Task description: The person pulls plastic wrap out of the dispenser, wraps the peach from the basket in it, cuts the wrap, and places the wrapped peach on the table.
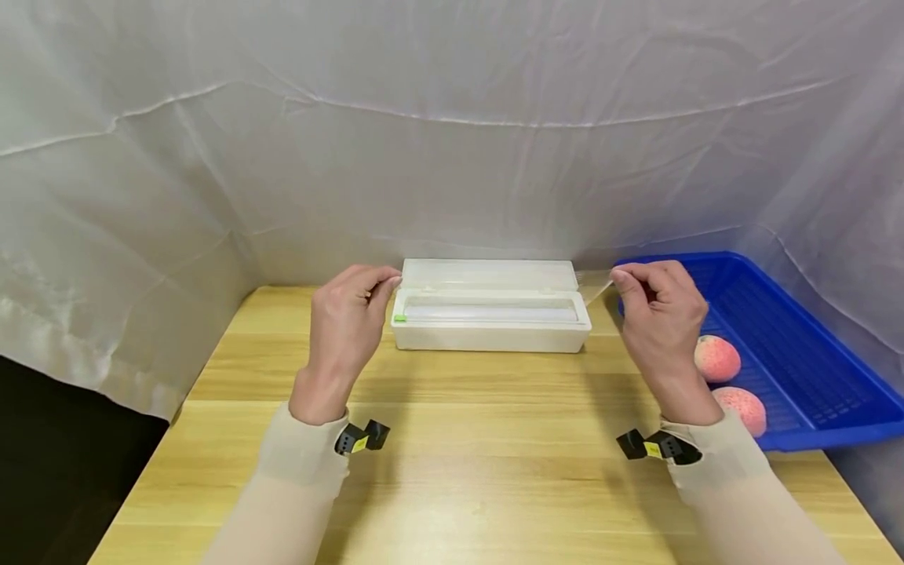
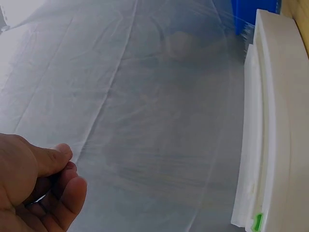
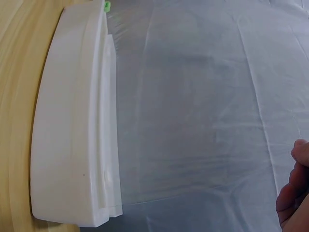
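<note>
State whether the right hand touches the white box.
Apart. The right wrist view shows a wide gap between the right hand and the white box.

wrinkled grey cloth (image 1: 494, 188) backdrop, light wooden table (image 1: 487, 447)

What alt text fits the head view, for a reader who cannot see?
A person's left hand and right hand pinch clear plastic film stretched from a long white box on a wooden table. At the right, two pink fruits lie in a blue basket.
</note>
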`<state>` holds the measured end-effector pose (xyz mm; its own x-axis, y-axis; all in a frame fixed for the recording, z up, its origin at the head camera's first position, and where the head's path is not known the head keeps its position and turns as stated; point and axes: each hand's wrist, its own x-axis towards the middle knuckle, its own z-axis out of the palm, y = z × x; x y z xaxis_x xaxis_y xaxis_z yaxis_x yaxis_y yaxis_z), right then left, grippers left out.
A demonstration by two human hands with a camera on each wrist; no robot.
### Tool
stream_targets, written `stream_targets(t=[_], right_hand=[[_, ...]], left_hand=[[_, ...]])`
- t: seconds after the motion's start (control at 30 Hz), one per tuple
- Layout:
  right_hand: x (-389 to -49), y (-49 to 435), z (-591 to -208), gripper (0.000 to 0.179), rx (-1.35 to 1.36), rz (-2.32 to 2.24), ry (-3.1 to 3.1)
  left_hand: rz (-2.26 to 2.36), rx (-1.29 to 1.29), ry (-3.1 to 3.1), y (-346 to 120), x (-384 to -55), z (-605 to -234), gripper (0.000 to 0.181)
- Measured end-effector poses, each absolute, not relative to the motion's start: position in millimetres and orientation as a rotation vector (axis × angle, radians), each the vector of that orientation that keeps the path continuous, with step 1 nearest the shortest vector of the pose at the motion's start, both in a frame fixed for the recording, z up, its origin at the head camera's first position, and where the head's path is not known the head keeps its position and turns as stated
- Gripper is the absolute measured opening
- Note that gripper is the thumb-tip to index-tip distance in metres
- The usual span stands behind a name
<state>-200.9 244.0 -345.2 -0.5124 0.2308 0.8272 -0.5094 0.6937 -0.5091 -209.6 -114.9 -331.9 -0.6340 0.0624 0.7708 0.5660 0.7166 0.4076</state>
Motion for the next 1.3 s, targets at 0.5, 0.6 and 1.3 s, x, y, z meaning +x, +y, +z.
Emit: stream_targets(t=[0.5, 0.6, 1.3], right_hand=[[-181.5, 241.0, -330.5, 0.009, 0.177, 0.973, -1.820], [-178.6, 241.4, -329.2, 0.008, 0.188, 0.989, -1.799], [-148.7, 228.5, -313.5, 0.015, 0.249, 1.105, -1.655]], left_hand=[[-0.885, -0.490, -2.072, -113.2, -190.4, -319.0, 0.011], [-0.900, -0.488, -2.062, -113.1, -187.3, -317.0, 0.011], [-1.002, -0.551, -2.004, -123.0, -160.3, -305.3, 0.007]])
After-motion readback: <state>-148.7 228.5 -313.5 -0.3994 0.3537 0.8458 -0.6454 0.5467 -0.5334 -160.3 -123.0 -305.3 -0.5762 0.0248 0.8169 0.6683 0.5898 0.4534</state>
